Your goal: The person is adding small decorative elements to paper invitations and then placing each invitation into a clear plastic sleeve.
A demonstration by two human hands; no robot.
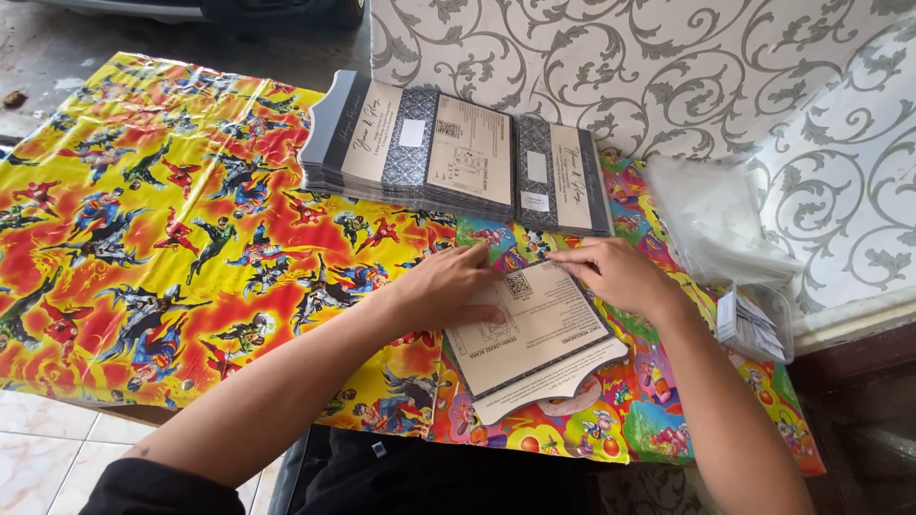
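Both hands flat on one card.
Left hand (448, 286) and right hand (615, 272), fingers spread, pin card (534, 334) steady; stacks (448, 153) at 12 o'clock, probably identical.

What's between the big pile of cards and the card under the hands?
Only a bare strip of the colourful cartoon tablecloth lies between the stack of cards and the card that the left hand and right hand press, seen in the head view.

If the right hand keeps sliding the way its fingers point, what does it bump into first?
The right hand points left across the card, toward the left hand. It would probably meet those fingers first, since the fingertips are already close.
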